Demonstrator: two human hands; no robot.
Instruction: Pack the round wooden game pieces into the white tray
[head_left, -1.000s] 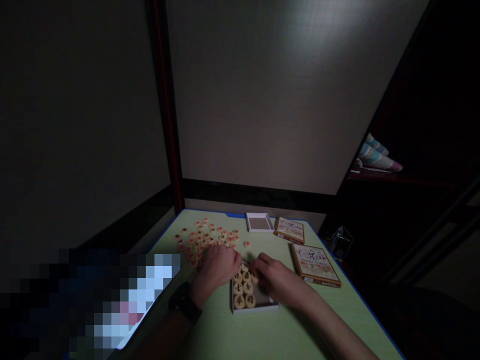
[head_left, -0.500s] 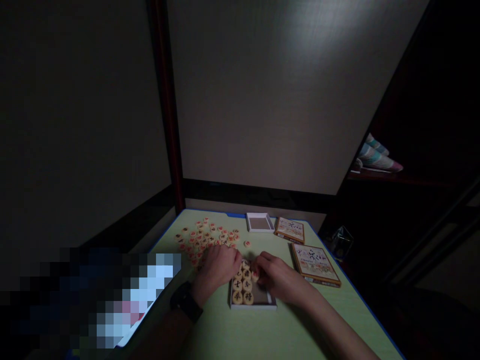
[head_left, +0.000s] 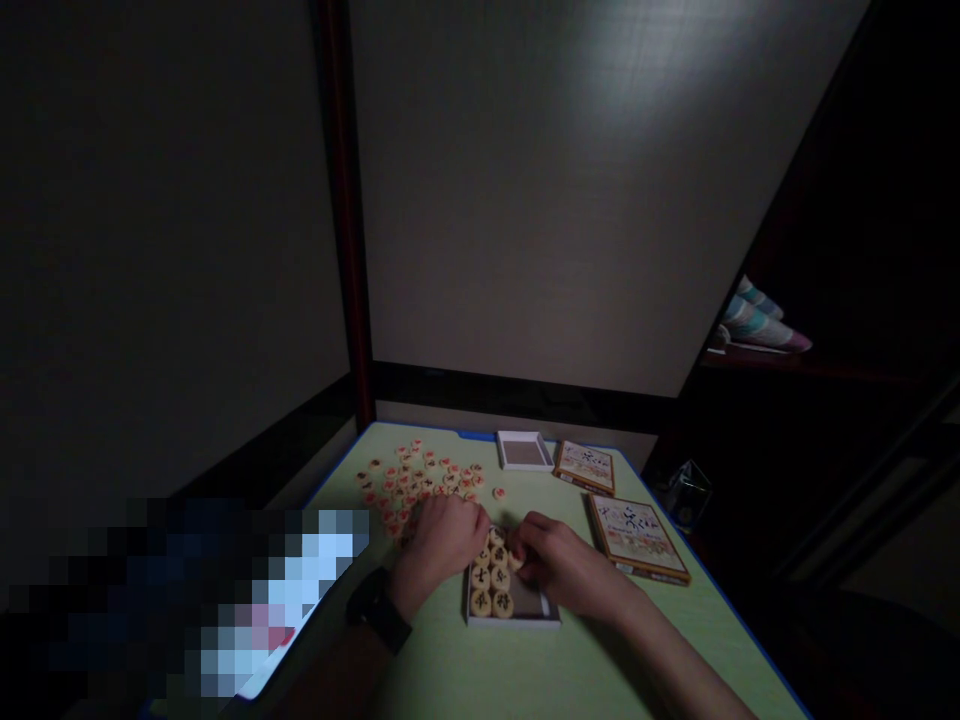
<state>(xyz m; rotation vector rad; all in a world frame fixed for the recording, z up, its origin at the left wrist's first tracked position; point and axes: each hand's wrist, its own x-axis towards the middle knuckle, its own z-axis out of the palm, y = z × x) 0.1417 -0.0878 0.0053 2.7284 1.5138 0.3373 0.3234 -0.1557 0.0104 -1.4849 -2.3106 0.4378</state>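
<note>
A shallow white box tray (head_left: pixel 534 603) lies on the table in front of me, with round wooden Chinese chess pieces (head_left: pixel 501 579) in two columns along its left side. My right hand (head_left: pixel 564 562) is over the tray's right part, thumb and fingers closed on a Chinese chess piece with a red mark (head_left: pixel 517 558), beside the second column. Curled over the tray's far left corner is my left hand (head_left: pixel 448 537), wearing a black watch (head_left: pixel 377 610). Its fingertips are hidden, so what they hold, if anything, I cannot make out.
Many loose red- and black-marked pieces (head_left: pixel 420 477) spread beyond my left hand. An empty white tray (head_left: pixel 525 452) and two printed boxes, one far (head_left: pixel 586 466) and one nearer (head_left: pixel 636 535), lie to the right. The table's blue edge (head_left: pixel 724 592) runs past my right arm.
The view has shifted slightly, so everything appears a little lower and further right. Both hands keep nearly the same places at the tray, the right still gripping its piece.
</note>
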